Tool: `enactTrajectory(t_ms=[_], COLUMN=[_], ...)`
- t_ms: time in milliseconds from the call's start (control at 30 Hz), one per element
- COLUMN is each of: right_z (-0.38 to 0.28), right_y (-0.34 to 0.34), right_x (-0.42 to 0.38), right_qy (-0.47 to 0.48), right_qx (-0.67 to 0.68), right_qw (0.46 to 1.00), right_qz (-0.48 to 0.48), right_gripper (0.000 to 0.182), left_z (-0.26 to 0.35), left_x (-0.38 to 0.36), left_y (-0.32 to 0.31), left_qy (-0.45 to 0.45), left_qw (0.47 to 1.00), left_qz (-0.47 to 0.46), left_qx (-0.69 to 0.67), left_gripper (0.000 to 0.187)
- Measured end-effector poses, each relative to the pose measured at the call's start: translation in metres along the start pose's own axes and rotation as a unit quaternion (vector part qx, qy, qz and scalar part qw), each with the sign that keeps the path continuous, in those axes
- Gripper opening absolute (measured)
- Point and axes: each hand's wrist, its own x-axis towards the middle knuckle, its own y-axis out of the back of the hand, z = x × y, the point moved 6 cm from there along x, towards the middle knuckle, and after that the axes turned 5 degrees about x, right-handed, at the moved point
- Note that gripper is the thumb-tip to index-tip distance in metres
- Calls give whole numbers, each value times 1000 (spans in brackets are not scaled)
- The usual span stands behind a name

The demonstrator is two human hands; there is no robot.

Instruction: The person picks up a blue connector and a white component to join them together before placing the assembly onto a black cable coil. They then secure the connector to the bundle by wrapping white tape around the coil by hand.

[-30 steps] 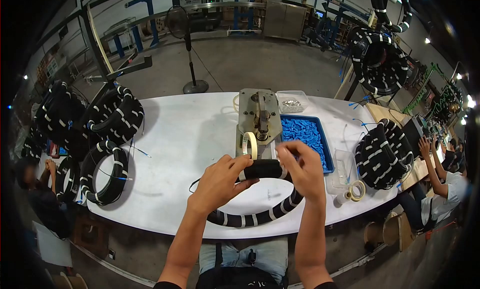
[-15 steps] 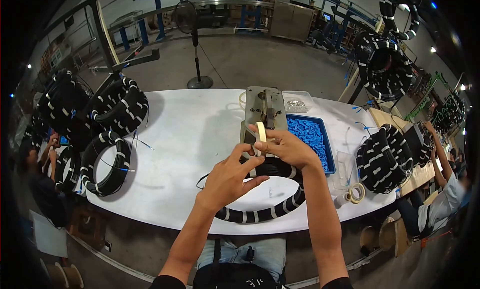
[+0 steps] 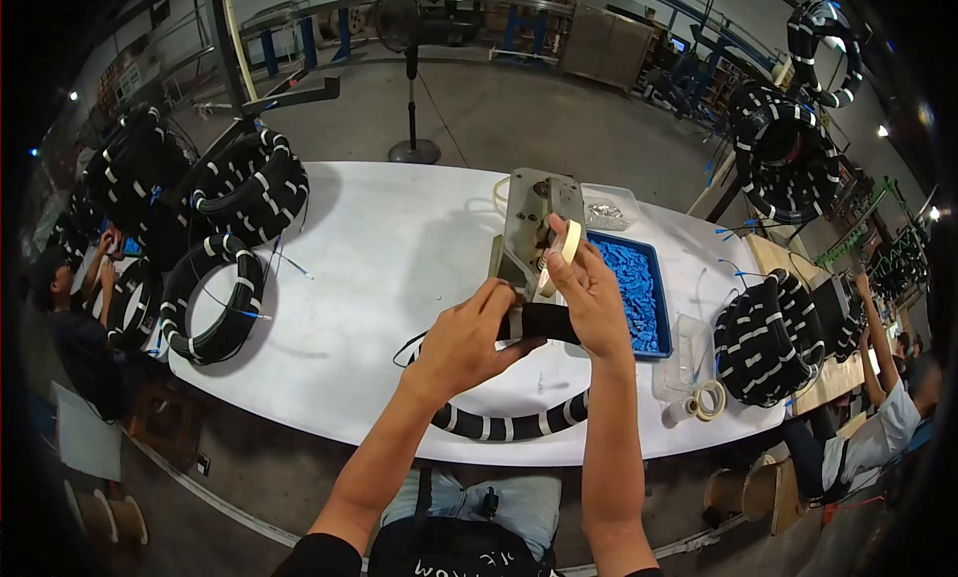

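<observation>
A black cable coil point(image 3: 512, 429), banded with white tape, lies on the white table in front of me. My left hand point(image 3: 461, 345) is closed round the coil's far side, thumb below and fingers over the top. In my right hand point(image 3: 591, 302) is a roll of cream tape point(image 3: 572, 242), pinched upright between thumb and fingers just above the coil. The right hand's lower edge is against the coil, or very close in front of it. Both hands hide part of the coil's far side. Behind them stands a grey metal bench machine point(image 3: 529, 213).
A blue tray point(image 3: 663, 317) of small blue pieces and a clear box point(image 3: 621, 203) of metal parts stand right of the machine. Tape rolls point(image 3: 710, 401) lie at the right. Banded coils point(image 3: 213, 299) stand left, more coils point(image 3: 768, 342) right. Co-workers sit at both sides.
My left hand has closed round the coil's far side. The tape roll has moved up and right with my right hand, away from the left fingers. The view has shifted slightly.
</observation>
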Motion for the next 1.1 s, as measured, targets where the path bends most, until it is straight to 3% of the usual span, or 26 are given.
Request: enactTrajectory(t_ms=[100, 167, 267, 367, 433, 467, 567, 633, 700, 833, 1000, 1100], right_z=[-5, -5, -2, -7, -11, -13, -29, -34, -26, -2, 16, 33], right_y=[-5, -5, -3, -3, -2, -2, -6, -12, -9, -12, -17, -19], right_x=[-2, -1, -2, -5, -15, -20, -42, -59, -75, -101, -110, -110], right_qy=[12, 30, 72, 128, 134, 127, 181, 146, 181, 123, 143, 153], right_qx=[13, 7, 30, 87, 119, 121, 9, -30, -109, -35, 48, 33], right_qw=[1000, 999, 996, 987, 982, 983, 982, 987, 975, 989, 986, 986], right_qz=[-17, -29, -48, -42, -57, -47, -58, -57, -62, -76, -63, -60], right_gripper=[49, 50, 53, 60, 43, 43, 47, 54, 52, 49, 49, 46], left_z=[-11, -5, -4, -3, -6, -7, -10, -11, -15, -23, -21, -23], left_x=[-2, -4, -5, -3, -1, 0, 2, 2, 2, 3, 3, 5], left_y=[-1, -7, -8, -8, -11, -12, -12, -13, -14, -14, -18, -22], left_qy=[39, -11, 47, 35, 24, 14, 17, 26, 35, 58, 26, 33], left_qw=[996, 995, 992, 994, 995, 995, 995, 995, 994, 991, 995, 996], left_qz=[52, 38, -13, -12, -6, -2, 22, 20, 17, -3, 8, -13], left_qx=[-57, 97, 114, 100, 97, 95, 94, 99, 103, 121, 96, 77], left_gripper=[47, 47, 49, 48, 47, 47, 47, 47, 46, 39, 39, 40])
